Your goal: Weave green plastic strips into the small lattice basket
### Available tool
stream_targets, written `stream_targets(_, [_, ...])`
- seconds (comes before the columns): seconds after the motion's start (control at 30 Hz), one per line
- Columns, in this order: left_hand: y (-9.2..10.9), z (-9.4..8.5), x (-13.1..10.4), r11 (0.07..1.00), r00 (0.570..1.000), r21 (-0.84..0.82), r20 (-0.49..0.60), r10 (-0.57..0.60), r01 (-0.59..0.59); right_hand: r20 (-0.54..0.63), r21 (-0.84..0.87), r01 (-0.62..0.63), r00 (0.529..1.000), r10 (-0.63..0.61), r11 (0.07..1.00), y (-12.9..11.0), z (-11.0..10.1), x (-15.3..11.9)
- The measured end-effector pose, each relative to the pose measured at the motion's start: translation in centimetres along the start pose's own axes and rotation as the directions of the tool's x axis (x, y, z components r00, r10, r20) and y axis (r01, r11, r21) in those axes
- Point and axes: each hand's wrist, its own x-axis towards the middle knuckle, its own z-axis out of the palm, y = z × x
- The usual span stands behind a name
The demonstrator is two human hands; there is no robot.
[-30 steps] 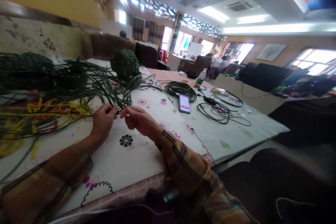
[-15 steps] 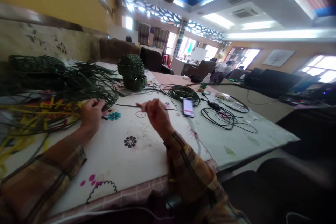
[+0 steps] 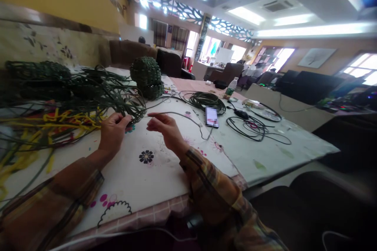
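Observation:
My left hand [image 3: 113, 132] pinches the near edge of a loose bundle of dark green strips [image 3: 129, 104] on the flowered tablecloth [image 3: 129, 180]. To its right, my right hand [image 3: 165, 127] is raised over the cloth, its fingers drawn together at the end of a thin green strand [image 3: 188, 117]. The strand curves right toward the phone. Whether the fingertips grip it is too small to tell. Behind the hands stands a woven green piece [image 3: 147, 78], upright.
Yellow strips [image 3: 79, 119] lie at the left. A coil of green strip [image 3: 206, 100], a phone [image 3: 212, 117], a bottle [image 3: 231, 87] and black cable loops [image 3: 250, 127] are on the right. Chairs stand behind the table.
My left hand has moved right along with the ends of the green bundle. My right hand has shifted slightly left, and the strand beyond it now bows in a loose curve.

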Motion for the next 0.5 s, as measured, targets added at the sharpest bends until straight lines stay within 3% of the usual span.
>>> stream_targets(0.33, [0.8,0.5,-1.8,0.999,0.991,0.032,0.136,-0.022,0.018,-0.006,-0.210,0.143,0.989,-0.147,0.967,1.7,0.1,0.2])
stream_targets(0.5, [1.1,0.4,-2.3,1.000,0.979,0.019,0.203,-0.022,0.019,0.088,-0.254,0.241,0.970,-0.225,0.937,2.7,-0.5,0.7])
